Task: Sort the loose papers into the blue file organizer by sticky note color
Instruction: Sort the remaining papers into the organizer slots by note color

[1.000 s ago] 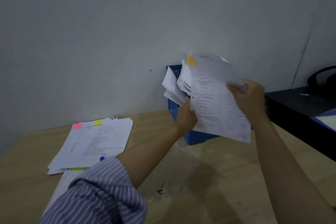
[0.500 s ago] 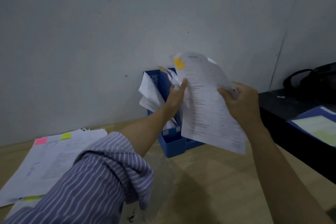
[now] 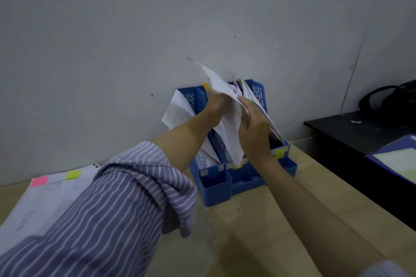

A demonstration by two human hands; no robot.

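The blue file organizer (image 3: 216, 184) stands against the wall at the back of the wooden table (image 3: 258, 231), with papers in its slots. A printed sheet (image 3: 229, 132) with an orange sticky note (image 3: 206, 86) is tilted edge-on into a middle slot. My left hand (image 3: 216, 105) grips its upper part. My right hand (image 3: 253, 128) holds its right side, just in front of the papers in the right slot. A stack of loose papers (image 3: 45, 200) with a pink note (image 3: 39, 181) and a yellow-green note (image 3: 72, 174) lies on the table at the left.
A black side table (image 3: 351, 132) stands to the right, carrying a dark bag (image 3: 387, 101) and a blue folder (image 3: 396, 159). The grey wall (image 3: 202, 18) runs right behind the organizer. My striped left sleeve (image 3: 108, 213) hides part of the paper stack.
The orange-noted sheet has turned from facing me to edge-on and dropped lower into the organizer's slot. Both hands have come closer together over the organizer.
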